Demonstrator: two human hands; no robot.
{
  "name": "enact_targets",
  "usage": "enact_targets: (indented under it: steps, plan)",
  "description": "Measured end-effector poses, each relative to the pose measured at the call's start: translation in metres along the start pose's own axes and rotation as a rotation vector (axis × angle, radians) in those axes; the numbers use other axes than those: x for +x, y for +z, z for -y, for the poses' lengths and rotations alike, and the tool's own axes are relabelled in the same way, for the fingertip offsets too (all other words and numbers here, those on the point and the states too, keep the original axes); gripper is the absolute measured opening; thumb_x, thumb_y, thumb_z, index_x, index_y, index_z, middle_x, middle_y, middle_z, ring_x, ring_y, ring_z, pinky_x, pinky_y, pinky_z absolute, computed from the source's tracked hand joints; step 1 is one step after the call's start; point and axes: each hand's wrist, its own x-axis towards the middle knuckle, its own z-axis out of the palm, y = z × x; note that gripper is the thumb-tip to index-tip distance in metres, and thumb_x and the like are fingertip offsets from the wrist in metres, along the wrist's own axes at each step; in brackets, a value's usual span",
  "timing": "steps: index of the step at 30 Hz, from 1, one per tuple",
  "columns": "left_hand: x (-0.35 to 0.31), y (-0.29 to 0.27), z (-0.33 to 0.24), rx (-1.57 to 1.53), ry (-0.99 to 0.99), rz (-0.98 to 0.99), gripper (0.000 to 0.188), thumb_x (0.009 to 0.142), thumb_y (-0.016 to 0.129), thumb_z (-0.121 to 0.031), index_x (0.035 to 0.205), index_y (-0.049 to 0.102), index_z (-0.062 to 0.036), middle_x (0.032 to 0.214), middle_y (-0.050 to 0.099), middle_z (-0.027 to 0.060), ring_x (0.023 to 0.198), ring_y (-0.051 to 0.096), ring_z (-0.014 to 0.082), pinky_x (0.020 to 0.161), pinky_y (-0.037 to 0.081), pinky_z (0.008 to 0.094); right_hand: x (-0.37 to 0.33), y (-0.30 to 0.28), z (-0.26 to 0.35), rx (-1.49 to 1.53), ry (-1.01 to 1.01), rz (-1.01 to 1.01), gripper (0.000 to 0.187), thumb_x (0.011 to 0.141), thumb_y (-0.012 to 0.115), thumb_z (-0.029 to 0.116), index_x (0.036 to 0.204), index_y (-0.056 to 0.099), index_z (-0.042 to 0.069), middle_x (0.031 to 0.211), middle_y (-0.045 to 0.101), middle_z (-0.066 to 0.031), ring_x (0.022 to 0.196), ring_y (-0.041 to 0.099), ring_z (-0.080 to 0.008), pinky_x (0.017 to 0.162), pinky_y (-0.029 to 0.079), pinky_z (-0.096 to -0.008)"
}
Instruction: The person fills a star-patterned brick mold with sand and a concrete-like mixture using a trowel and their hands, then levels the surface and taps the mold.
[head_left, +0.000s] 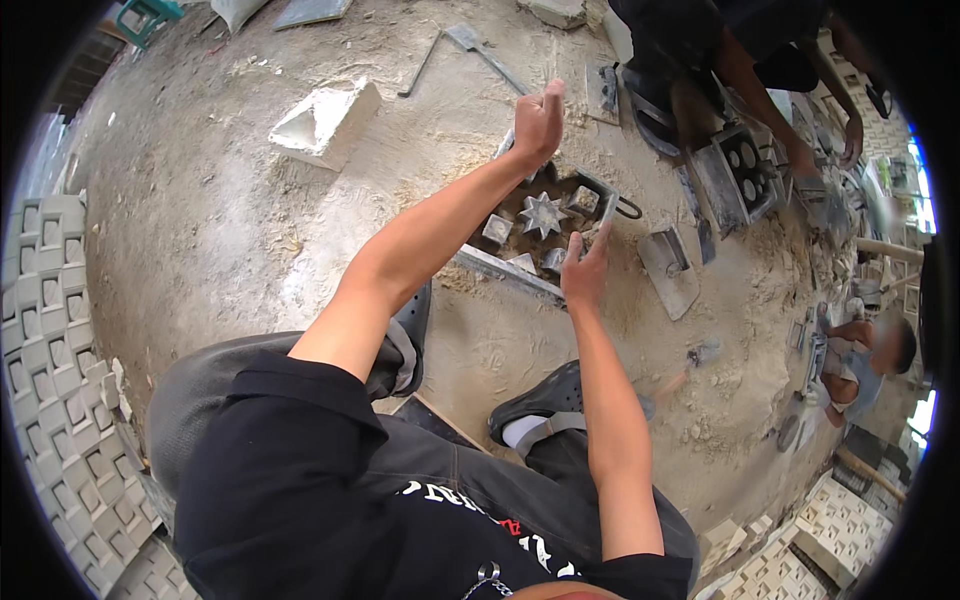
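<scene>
1. Left hand (538, 122) is up over the far edge of the metal star mould (545, 222), curled into a loose fist; can't tell if anything's pinched in it.
2. Right hand (584, 270) is mostly open, fingers flat on the mould's near edge at about 5 o'clock, holding nothing.
3. The mould sits on the sandy ground (230, 220), just ahead of the person's dark shoes.
4. A trowel (668, 268) lies at 3 o'clock of the mould, a pale concrete block (325, 122) out at 10 o'clock.
5. Another person crouches over a second mould (745, 170) at 2 o'clock.
</scene>
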Motion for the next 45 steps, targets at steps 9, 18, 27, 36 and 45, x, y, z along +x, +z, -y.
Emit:
enact_targets:
  steps: [9, 18, 27, 36, 45]
  plan:
    - [0.006, -0.014, -0.029, -0.354, 0.064, 0.09, 0.049, 0.096, 0.035, -0.041, 0.056, 0.035, -0.0117, 0.049, 0.03, -0.0029, 0.041, 0.027, 0.0084, 0.039, 0.021, 0.027, 0.0, -0.001, -0.001, -0.081, 0.07, 0.026, 0.069, 0.094, 0.043, 0.049, 0.151, 0.017, 0.018, 0.13, 0.053, -0.0227, 0.109, 0.057, -0.0431, 0.087, 0.046, -0.0542]
    - [0.028, -0.037, -0.094, -0.486, -0.21, 0.418, 0.057, 0.097, 0.033, -0.046, 0.05, 0.035, -0.0136, 0.044, 0.032, -0.0027, 0.038, 0.028, 0.0101, 0.038, 0.021, 0.0287, 0.0, -0.002, -0.003, -0.055, 0.036, 0.011, 0.069, 0.095, 0.044, 0.047, 0.15, 0.017, 0.015, 0.131, 0.051, -0.0241, 0.109, 0.056, -0.0438, 0.088, 0.046, -0.0531]
    - [0.022, -0.067, -0.05, -0.345, -0.034, 0.527, 0.054, 0.095, 0.027, -0.052, 0.058, 0.032, -0.0131, 0.051, 0.028, -0.0025, 0.045, 0.026, 0.0099, 0.042, 0.022, 0.0269, -0.001, -0.011, 0.003, -0.015, 0.076, 0.064, 0.069, 0.096, 0.042, 0.048, 0.15, 0.018, 0.013, 0.135, 0.048, -0.024, 0.115, 0.052, -0.042, 0.093, 0.044, -0.0494]
    - [0.003, -0.055, -0.06, -0.372, -0.22, -0.024, 0.065, 0.091, 0.025, -0.068, 0.056, 0.027, -0.0135, 0.05, 0.025, -0.0017, 0.044, 0.023, 0.0115, 0.042, 0.017, 0.0285, 0.0, -0.012, 0.001, 0.017, 0.121, 0.09, 0.07, 0.095, 0.042, 0.051, 0.15, 0.02, 0.014, 0.135, 0.047, -0.0262, 0.119, 0.05, -0.0426, 0.097, 0.042, -0.0478]
    - [0.002, -0.047, -0.059, -0.248, -0.08, 0.076, 0.059, 0.091, 0.027, -0.059, 0.052, 0.023, -0.0141, 0.048, 0.025, -0.0018, 0.043, 0.019, 0.0102, 0.041, 0.012, 0.0291, 0.0, -0.01, 0.002, 0.005, 0.125, 0.085, 0.071, 0.094, 0.043, 0.051, 0.15, 0.02, 0.015, 0.136, 0.046, -0.0245, 0.118, 0.051, -0.0428, 0.095, 0.043, -0.0489]
